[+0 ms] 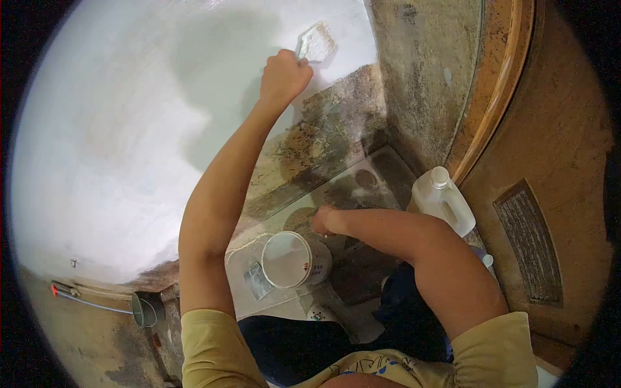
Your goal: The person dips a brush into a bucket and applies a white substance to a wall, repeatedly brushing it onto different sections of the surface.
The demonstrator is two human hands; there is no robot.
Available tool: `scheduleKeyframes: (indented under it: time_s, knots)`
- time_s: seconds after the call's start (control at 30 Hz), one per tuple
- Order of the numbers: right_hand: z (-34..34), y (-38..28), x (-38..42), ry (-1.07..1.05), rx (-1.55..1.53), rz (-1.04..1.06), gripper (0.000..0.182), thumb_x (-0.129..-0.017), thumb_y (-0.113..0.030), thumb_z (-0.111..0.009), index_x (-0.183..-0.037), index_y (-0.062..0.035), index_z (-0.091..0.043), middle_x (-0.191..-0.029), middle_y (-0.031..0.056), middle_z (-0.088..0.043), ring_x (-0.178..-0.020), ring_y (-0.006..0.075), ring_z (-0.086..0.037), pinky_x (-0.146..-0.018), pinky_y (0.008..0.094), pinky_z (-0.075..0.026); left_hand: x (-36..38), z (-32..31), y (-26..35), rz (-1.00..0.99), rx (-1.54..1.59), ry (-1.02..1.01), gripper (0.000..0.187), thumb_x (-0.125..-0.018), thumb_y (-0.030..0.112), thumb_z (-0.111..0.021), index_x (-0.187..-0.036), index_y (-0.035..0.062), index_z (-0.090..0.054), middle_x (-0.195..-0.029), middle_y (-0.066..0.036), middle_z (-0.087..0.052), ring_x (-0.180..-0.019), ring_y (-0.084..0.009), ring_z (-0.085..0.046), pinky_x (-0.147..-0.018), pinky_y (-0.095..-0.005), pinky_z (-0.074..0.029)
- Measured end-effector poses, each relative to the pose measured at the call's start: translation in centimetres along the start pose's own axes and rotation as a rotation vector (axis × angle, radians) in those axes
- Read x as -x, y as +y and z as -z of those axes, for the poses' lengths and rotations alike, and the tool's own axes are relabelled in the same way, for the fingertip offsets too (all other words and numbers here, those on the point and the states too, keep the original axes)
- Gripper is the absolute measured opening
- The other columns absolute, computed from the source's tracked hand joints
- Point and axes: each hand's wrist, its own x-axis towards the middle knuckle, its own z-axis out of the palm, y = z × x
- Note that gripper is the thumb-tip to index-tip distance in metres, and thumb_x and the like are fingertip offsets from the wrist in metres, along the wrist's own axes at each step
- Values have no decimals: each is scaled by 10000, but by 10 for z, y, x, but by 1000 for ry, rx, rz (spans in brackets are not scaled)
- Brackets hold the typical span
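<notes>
L hand (283, 74) closed round putty knife (316, 44), blade on wall (116, 129). Approx two-thirds coated white; bare patch (330, 123) lower R left. R hand (323, 220) rests by putty bucket (294, 258), grip unclear.

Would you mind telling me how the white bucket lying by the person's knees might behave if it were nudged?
The white bucket lies on its side, so its round wall would probably let it roll. It looks like thin plastic, likely light. Whatever white paste is inside might shift or spill.
</notes>
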Motion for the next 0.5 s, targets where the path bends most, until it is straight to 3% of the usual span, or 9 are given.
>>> scheduleKeyframes:
  time_s: [0.13,0.33,0.5]
  knots:
    - [0,-1,-3,-92,81,-52,273,-801,-148,-665,-1074,-150,-678,-1019,50,-669,-937,265,-634,-721,432,-533,14,17,-26,46,-56,-39,296,-799,240,-568,-866,-40,-639,-881,-292,-627,-843,-440,-613,-770,-474,-493]
    - [-21,4,-20,-1,150,25,271,-779,-144,-683,-1049,-138,-682,-1065,74,-653,-989,278,-622,-752,422,-530,56,55,-72,32,-105,-4,296,-815,248,-588,-759,-40,-630,-712,-247,-615,-727,-412,-617,-696,-455,-486]
    - [-23,2,-39,49,138,42,321,-767,-153,-691,-1087,-141,-664,-1177,58,-603,-1049,277,-597,-826,439,-506,94,81,-92,95,-119,6,279,-811,220,-610,-739,-49,-615,-686,-245,-601,-668,-414,-594,-628,-448,-467]
